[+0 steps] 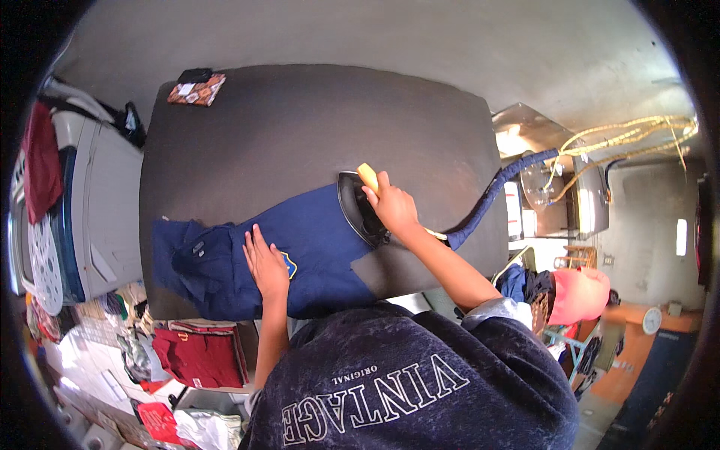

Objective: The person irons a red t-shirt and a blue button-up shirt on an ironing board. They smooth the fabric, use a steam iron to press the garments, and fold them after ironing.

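the right grip was closed round the yellow handle of a black iron. the iron sat under that grip, at the end of a dark blue shirt spread on the grey surface. the left grip lay flat on the shirt, palm down, fingers apart and holding nothing. just right of the left grip's fingers, a small badge in blue and yellow showed on the cloth. to the left of that grip, the collar end of the shirt was creased and bunched, with a small label inside it.

from beside the right wrist, a cord wrapped in blue cloth ran up and to the right, toward some yellow wires. well beyond the left grip, near the far left corner of the surface, lay a patterned orange and brown cloth with a black item touching it. nearer the body and to the left of the left grip, folded dark red clothes were stacked below the surface's edge.
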The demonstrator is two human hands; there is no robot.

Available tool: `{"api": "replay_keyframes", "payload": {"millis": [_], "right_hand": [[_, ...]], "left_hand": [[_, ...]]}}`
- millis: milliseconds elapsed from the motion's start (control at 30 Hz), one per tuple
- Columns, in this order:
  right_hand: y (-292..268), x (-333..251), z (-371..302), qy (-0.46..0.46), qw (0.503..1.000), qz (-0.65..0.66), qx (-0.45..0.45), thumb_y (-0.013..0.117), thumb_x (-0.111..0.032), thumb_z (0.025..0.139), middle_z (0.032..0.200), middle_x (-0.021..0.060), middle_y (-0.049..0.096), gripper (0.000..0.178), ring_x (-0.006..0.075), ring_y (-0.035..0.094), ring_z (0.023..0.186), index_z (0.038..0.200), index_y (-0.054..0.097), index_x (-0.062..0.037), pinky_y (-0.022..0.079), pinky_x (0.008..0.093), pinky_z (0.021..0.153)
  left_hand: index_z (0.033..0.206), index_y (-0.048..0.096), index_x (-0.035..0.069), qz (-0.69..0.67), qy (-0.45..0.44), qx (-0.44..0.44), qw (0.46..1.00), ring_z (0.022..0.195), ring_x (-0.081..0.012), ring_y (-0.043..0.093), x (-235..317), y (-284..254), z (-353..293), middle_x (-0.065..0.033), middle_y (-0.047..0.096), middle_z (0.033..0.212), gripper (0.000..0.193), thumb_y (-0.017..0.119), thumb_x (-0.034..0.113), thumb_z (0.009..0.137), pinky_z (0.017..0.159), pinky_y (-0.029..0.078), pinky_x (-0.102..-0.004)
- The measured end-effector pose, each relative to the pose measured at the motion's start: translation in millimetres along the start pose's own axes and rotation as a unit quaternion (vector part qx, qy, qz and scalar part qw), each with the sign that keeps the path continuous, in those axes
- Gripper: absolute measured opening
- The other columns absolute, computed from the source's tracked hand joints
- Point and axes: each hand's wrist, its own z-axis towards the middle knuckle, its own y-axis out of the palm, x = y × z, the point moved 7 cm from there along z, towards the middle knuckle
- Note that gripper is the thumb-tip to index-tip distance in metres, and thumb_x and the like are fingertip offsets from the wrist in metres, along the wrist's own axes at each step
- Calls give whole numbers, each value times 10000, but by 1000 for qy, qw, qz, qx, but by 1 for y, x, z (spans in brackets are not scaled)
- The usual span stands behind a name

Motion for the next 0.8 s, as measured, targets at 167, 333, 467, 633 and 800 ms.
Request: {"api": "replay_keyframes", "payload": {"millis": [167, 333, 467, 633, 800], "right_hand": [[-9, 54, 6, 58, 997, -1, 53, 495, -475, 949, 698, 201, 656, 408, 404, 658, 654, 1048, 398, -92, 520, 512, 550], [-15, 129, -15, 128, 988, -37, 79, 508, -515, 928, 751, 190, 667, 450, 395, 666, 673, 1058, 418, -94, 520, 512, 571], [-58, 147, -35, 160, 964, -119, 178, 565, -588, 859, 1307, 213, 498, 641, 347, 560, 1093, 1231, 482, -72, 429, 514, 896], [-4, -19, -141, -175, 859, 422, -230, 600, -654, 811, 1310, 246, 511, 864, 368, 502, 1207, 1298, 477, 50, 396, 460, 1012], [112, -55, -231, -108, 783, 449, -416, 689, -440, 838, 1184, 188, 639, 651, 255, 603, 1062, 1250, 545, 43, 451, 365, 940]], "left_hand": [[1405, 374, 18, -18, 71, -3, 997, 1374, -337, 330, 34, -11, 25, -175, 391, 1445, 529, 514, 48, 896, 1149, 241, -457], [1201, 566, 54, 109, 125, -84, 982, 1134, -291, 518, 37, 7, 68, -97, 567, 1131, 434, 663, 267, 835, 973, 370, -513], [955, 663, 4, -29, 191, -250, 949, 987, -298, 595, 55, -30, 95, -137, 607, 962, 280, 688, 254, 831, 865, 459, -398], [880, 629, -80, -252, 310, -326, 857, 883, -193, 565, 143, -176, 89, -86, 576, 882, 271, 724, 156, 787, 823, 431, -291], [997, 586, 27, -329, 216, -138, 909, 932, -124, 490, 132, -306, 149, -20, 547, 959, 316, 650, 290, 834, 870, 382, -259]]}}
